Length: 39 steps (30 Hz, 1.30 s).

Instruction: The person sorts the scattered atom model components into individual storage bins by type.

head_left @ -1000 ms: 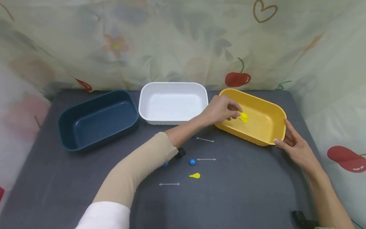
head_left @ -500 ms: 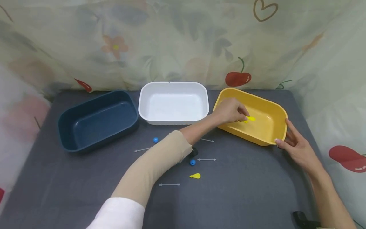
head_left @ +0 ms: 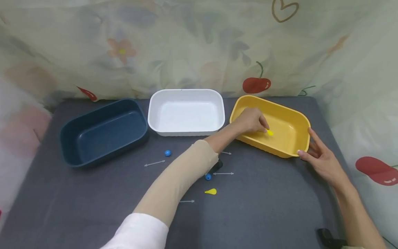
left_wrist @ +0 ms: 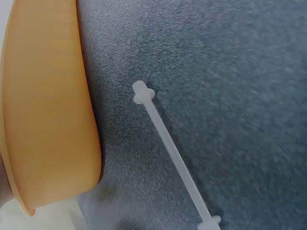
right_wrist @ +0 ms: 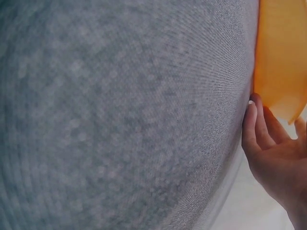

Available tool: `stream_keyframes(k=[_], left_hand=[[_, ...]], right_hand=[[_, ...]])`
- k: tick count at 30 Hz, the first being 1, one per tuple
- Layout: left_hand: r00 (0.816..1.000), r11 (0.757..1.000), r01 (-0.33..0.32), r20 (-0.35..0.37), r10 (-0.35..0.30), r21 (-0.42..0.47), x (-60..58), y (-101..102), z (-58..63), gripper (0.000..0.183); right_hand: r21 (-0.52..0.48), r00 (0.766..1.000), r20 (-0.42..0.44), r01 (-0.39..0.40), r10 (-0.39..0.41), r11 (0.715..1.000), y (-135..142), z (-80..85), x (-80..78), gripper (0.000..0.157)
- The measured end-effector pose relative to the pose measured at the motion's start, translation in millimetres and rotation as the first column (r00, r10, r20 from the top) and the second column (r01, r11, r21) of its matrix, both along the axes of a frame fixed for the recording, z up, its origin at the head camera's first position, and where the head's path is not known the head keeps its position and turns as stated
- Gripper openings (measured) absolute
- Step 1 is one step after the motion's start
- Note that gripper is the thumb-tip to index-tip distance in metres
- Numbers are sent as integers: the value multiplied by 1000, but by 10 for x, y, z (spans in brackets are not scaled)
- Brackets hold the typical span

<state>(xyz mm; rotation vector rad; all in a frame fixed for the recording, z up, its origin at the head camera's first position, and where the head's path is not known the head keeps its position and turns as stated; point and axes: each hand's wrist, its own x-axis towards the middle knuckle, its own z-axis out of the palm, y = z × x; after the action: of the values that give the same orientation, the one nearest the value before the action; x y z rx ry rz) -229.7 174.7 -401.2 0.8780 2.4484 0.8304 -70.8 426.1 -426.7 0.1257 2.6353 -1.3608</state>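
My left hand (head_left: 251, 120) reaches into the yellow bin (head_left: 289, 117), fingers bent down near its floor. Its fingertips pinch a small bright-yellow drop-shaped piece (head_left: 270, 132), partly hidden by them. On the bin's right end, my right hand (head_left: 323, 160) holds the near corner, thumb at the rim and the other fingers along the outer wall. The right wrist view shows those fingers (right_wrist: 261, 127) against the bin. A similar yellow drop-shaped piece (head_left: 211, 191) lies on the grey table. The left wrist view shows the bin's outer wall (left_wrist: 53, 110) and a white rod (left_wrist: 175, 153).
A white bin (head_left: 186, 112) stands mid-back, a dark blue bin (head_left: 104, 131) at left. Blue balls (head_left: 168, 153) and thin white rods (head_left: 154, 163) lie scattered on the table (head_left: 264, 207). My left forearm (head_left: 180, 180) crosses over this area, hiding part of it.
My left hand has moved slightly right and lower into the yellow bin. Two yellow pieces showed at its fingertips earlier; one shows now. My right hand keeps its hold on the bin.
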Motion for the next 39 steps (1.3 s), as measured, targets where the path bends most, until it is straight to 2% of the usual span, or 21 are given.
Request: stream_keyframes(k=[6,12,17,25,30,39], left_hand=[[997,993,-65,42,69,-95,0,36,-6,4],[991,986,-105,70,115,-129,17,94,-43,3],[988,980,-124,75,137,-155,30,127,-71,5],[985,977,-125,96,143,-175,37,147,-41,5],[988,984,-106,98,121,-145,49,122,-12,11],[994,999,-38,100,35,31,50,-6,105,25]], right_hand=[[15,1000,13,4,-4,1000,-7,11,15,87],[5,1000,8,12,-12,1000,-13,13,37,87],[22,1000,13,5,-5,1000,-14,14,36,87],[34,1000,19,13,-14,999,-2,26,34,87],[47,999,31,14,-15,999,0,37,44,87],[74,999,48,11,-14,997,-11,44,26,87]])
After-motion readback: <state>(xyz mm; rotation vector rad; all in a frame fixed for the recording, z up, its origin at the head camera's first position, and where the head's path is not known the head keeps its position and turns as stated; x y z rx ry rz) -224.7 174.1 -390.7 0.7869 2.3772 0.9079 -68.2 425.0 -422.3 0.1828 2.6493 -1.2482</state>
